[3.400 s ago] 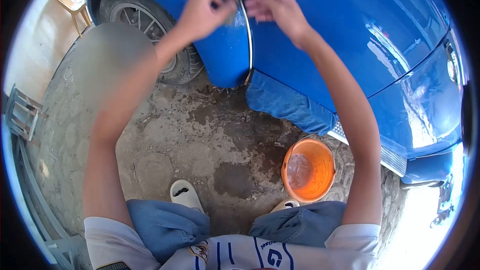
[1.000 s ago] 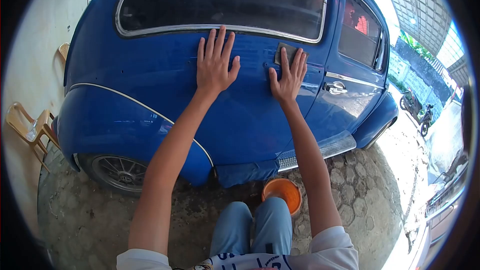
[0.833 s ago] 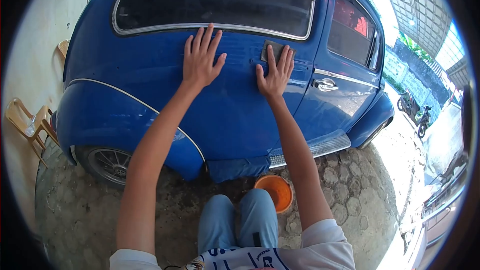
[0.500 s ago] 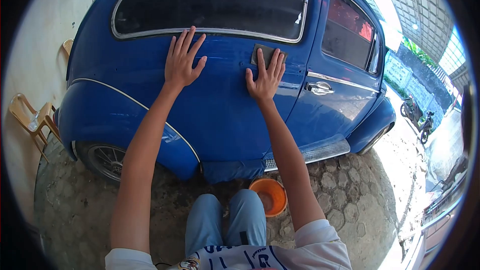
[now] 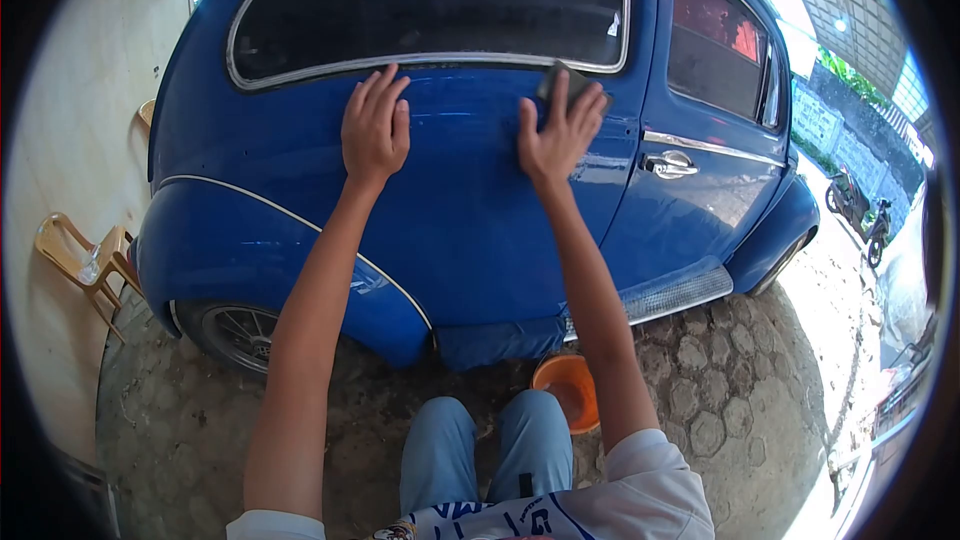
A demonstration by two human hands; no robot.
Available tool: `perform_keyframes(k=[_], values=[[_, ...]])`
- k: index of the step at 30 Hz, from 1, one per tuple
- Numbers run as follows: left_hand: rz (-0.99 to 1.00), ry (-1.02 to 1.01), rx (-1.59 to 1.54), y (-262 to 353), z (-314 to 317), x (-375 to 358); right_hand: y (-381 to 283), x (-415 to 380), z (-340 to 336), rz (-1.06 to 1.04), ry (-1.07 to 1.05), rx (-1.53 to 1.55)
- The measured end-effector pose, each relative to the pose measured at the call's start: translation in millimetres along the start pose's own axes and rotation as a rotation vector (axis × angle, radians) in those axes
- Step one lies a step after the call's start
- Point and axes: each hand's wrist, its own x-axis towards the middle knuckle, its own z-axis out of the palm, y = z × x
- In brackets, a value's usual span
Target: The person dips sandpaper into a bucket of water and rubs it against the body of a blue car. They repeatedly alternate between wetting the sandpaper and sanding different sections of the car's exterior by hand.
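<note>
A blue car [image 5: 470, 210] stands side-on before me. My left hand [image 5: 376, 130] lies on its panel just below the dark side window [image 5: 430, 10], with the fingers closer together and the thumb upright. My right hand [image 5: 562, 136] presses a dark grey flat pad [image 5: 562, 80] against the panel under the window's lower right corner. Its fingers are spread over the pad and partly hide it. The pad's upper edge reaches the window trim.
An orange bucket [image 5: 567, 390] sits on the stone paving near my knees. At the far left is a tan chair [image 5: 85, 260] by the wall. The door handle [image 5: 668, 164] is right of my right hand. Motorbikes [image 5: 848, 202] stand at the far right.
My view has shifted a little, moving the car rightward in the frame. The left hand's fingers have drawn together. My right hand has tilted right, with the pad turned and nearer the window trim.
</note>
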Motion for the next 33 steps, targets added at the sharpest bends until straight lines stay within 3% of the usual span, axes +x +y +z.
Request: perform_keyframes(k=[3,5,9,11,14,17,18,20,23,27,31,33], values=[[-0.055,0.133,-0.054,-5.3,-1.9,1.8,-84.0,-15.3,6.3,-0.197,-0.155,0.112],[-0.173,0.391,-0.101,-16.9,-0.1,0.4,-114.1,-29.4,13.8,-0.248,-0.195,0.086],[-0.213,0.392,-0.144,-18.2,1.0,-0.5,-85.7,-24.0,2.9,-0.419,-0.222,0.081],[-0.148,0.225,-0.078,-12.8,-1.2,-0.5,-44.3,-11.4,-16.9,-0.521,-0.303,-0.014],[-0.059,0.151,-0.022,-11.4,0.6,0.3,35.4,10.4,-45.3,-0.366,-0.267,-0.142],[-0.102,0.15,0.023,-6.2,3.3,0.5,98.9,7.2,-54.3,-0.193,-0.236,-0.139],[-0.129,0.067,0.056,-1.7,-0.5,0.0,92.1,7.1,-50.1,-0.2,-0.236,-0.135],[-0.143,0.136,0.007,6.2,0.0,5.8,73.3,0.1,-35.4,0.044,-0.177,-0.091],[-0.121,0.183,-0.002,1.7,2.1,5.4,2.9,-4.5,-12.5,0.04,-0.121,-0.074],[-0.134,0.217,-0.02,-1.0,3.4,6.0,-84.5,-29.3,-4.1,-0.17,-0.227,-0.041],[-0.129,0.143,0.003,-2.9,0.9,3.3,-58.9,-30.2,-15.6,-0.311,-0.25,-0.014],[-0.143,0.149,0.0,-1.9,3.4,1.7,-23.7,-22.9,-30.7,-0.484,-0.326,0.046]])
